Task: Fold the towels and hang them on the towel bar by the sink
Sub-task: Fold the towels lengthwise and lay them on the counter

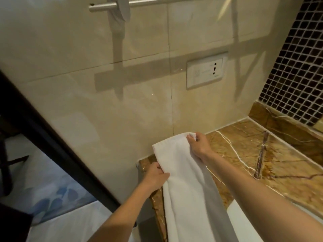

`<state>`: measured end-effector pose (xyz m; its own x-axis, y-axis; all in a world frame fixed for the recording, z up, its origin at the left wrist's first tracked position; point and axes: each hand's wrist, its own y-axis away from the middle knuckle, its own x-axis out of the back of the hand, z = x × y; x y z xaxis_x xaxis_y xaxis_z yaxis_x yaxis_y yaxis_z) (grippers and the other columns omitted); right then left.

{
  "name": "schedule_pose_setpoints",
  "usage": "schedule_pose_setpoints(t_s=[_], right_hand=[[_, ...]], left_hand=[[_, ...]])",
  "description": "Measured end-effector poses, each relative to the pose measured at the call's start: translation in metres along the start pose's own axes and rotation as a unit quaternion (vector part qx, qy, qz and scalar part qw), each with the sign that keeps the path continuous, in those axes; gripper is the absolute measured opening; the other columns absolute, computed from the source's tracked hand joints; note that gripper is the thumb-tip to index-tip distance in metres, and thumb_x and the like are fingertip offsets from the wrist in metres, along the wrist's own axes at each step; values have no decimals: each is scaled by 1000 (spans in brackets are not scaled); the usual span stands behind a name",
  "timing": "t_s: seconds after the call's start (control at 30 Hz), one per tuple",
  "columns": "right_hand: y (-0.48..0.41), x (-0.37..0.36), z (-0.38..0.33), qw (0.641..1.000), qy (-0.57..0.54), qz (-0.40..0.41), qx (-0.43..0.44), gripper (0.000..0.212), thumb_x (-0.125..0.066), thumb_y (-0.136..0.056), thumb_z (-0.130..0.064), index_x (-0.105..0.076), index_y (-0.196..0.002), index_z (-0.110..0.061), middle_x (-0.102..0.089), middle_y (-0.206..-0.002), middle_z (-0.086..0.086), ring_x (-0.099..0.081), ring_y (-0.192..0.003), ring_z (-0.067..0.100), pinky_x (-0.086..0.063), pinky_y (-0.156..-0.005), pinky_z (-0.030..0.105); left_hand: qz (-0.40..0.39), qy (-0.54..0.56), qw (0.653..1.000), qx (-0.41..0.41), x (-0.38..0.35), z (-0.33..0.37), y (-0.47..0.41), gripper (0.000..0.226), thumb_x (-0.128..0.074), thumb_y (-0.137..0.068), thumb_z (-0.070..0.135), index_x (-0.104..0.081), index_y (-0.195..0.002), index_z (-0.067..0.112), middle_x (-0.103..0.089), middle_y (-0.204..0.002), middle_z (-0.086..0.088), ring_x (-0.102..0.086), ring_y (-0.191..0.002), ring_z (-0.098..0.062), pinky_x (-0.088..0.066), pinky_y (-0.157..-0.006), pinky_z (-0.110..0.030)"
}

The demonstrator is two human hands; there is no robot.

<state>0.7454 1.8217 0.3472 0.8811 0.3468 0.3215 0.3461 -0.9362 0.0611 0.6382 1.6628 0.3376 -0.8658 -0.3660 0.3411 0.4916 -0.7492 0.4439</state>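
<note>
Nearest the body, low in view: the towel point(188, 189) ran away from the person as a long white strip, apparently already folded lengthwise.
Beneath it: the brown veined tabletop point(262, 163) carried the strip's far part; how its near end lay could not be told.
Left grip: the left hand point(155, 177) pinched the strip's left edge partway along, thumb on top and fingers tucked under, probably to keep the layers lined up.
Right grip: the right hand point(197, 145) pinched the far right corner, seemingly raising it off the stone, likely ready to lift or fold.
Towel against the grips: the cloth's far end stretched between both hands, the rest trailing back toward the person.
Farther off: a socket point(205, 73) sat on the tiled wall.
Farthest: the towel bar point(104, 6) hung high above, well apart from the towel, so hanging looked not yet done.
</note>
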Motion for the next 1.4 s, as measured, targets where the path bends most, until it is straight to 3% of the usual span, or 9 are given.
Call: schedule_pose_setpoints(t_s=[0.13, 0.27, 0.47, 0.63, 0.83, 1.03, 1.13, 1.2, 1.4], right_hand=[[-10, 4, 13, 998, -40, -20, -51, 28, -50, -98, -26, -59, -110, -3, -63, -97, 12, -57, -88, 22, -46, -78, 32], [-19, 6, 29, 997, -45, -2, -67, 23, -50, -98, -24, -60, -101, -4, -63, -89, 12, -58, -86, 24, -49, -77, 35], [-23, 5, 45, 993, 28, 23, -114, 25, -50, -96, -28, -60, -97, -5, -64, -94, 14, -61, -90, 29, -46, -75, 35], [-12, 3, 60, 980, 102, -24, -172, 37, -56, -89, -18, -56, -120, 1, -63, -114, 21, -61, -106, 34, -47, -77, 35], [-5, 2, 54, 974, 132, -30, -180, 50, -61, -85, -13, -47, -129, 4, -59, -123, 22, -59, -109, 35, -43, -72, 30], [22, 17, 52, 973, 130, -41, -187, 37, -58, -87, -12, -46, -120, 0, -58, -108, 17, -57, -88, 27, -40, -59, 25], [48, 28, 51, 977, 109, -43, -176, 5, -57, -85, -7, -52, -85, -9, -57, -77, 7, -50, -60, 13, -34, -41, 19], [68, 35, 51, 981, 104, -40, -157, 24, -56, -82, -3, -45, -68, -18, -50, -64, -1, -46, -53, 10, -31, -32, 13], [145, 64, 54, 984, 70, -68, -149, 11, -58, -80, -5, -56, -83, -16, -60, -58, -8, -59, -48, 5, -37, -37, 16]], left_hand=[[-6, -5, 1000, 10, -6, -11, -5, 15, -61, -91, 15, -61, -102, 6, -66, -96, -1, -61, -83, -8, -46, -63, -13], [-5, 25, 999, 23, -8, -5, -7, 17, -53, -95, 18, -61, -102, 4, -68, -97, -11, -64, -81, -17, -57, -68, -32], [22, -11, 999, 28, -19, -9, -6, 11, -40, -99, 23, -47, -102, 14, -63, -96, -15, -61, -64, -19, -48, -42, -25], [20, -7, 997, 77, -22, -19, -3, 25, -44, -99, 20, -48, -117, 3, -59, -115, -17, -62, -101, -31, -61, -64, -41], [-12, 46, 994, 100, -19, -20, 4, 35, -58, -93, 23, -51, -119, 1, -61, -116, -18, -64, -103, -31, -59, -74, -45], [-40, 91, 989, 113, -23, -24, 31, 27, -58, -94, 18, -56, -113, 0, -67, -109, -17, -69, -91, -28, -60, -70, -36], [-41, 114, 986, 111, -28, -30, 50, 21, -59, -93, 16, -58, -107, 0, -68, -106, -16, -68, -93, -26, -60, -72, -31], [-37, 120, 986, 106, -32, -35, 61, 21, -60, -92, 15, -58, -106, -1, -68, -105, -15, -68, -92, -24, -59, -68, -27], [-42, 124, 987, 91, -49, -52, 101, 15, -59, -92, 16, -58, -97, 2, -68, -92, -10, -66, -81, -19, -57, -62, -27]])
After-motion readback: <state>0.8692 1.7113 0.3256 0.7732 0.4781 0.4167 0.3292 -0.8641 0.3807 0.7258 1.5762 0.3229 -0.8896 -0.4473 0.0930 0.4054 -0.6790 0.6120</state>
